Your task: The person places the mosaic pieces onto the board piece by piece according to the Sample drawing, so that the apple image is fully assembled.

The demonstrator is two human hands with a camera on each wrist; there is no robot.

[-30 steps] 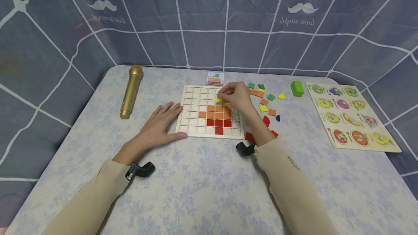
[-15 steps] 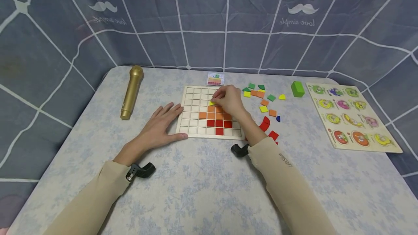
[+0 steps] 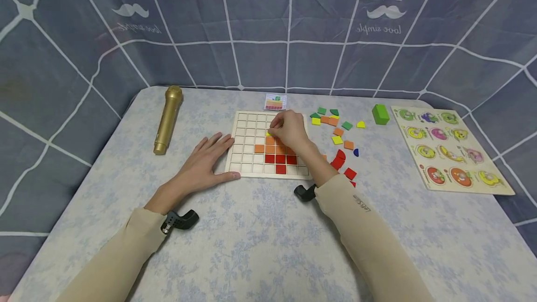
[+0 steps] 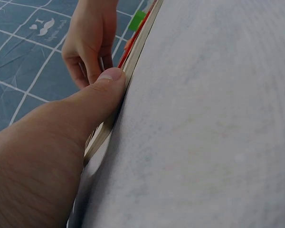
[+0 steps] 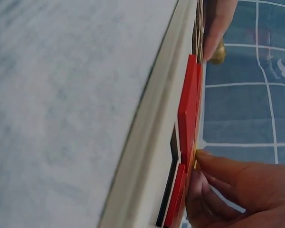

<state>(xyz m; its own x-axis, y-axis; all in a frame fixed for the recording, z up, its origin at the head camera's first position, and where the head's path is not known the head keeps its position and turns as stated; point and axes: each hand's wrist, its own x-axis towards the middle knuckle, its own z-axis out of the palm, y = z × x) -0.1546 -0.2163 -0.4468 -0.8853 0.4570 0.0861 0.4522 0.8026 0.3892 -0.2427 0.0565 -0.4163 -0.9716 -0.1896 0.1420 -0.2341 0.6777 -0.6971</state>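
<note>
right hand (image 3: pixel 287 129) pinched a yellow tile (image 3: pixel 269 133) over the grid board (image 3: pixel 247 153), just above its orange tiles (image 3: pixel 270 141) | left hand (image 3: pixel 205 160) lay flat, fingers spread, on the desk (image 3: pixel 260 236), thumb against the board's near-left edge | loose tiles (image 3: pixel 337 129) lay right of the board | gold microphone (image 3: pixel 168 118) well left of the board

1. Pale wooden grid board (image 3: pixel 251 127), lying flat mid-table, most cells bare.
2. Orange square tiles (image 3: pixel 259 148) seated in the middle rows, red tiles (image 3: pixel 280 168) in the rows below (red edges standing proud of the frame in the right wrist view).
3. Small yellow tile (image 3: pixel 268 133), mostly covered, at the cell above the orange rows.
</note>
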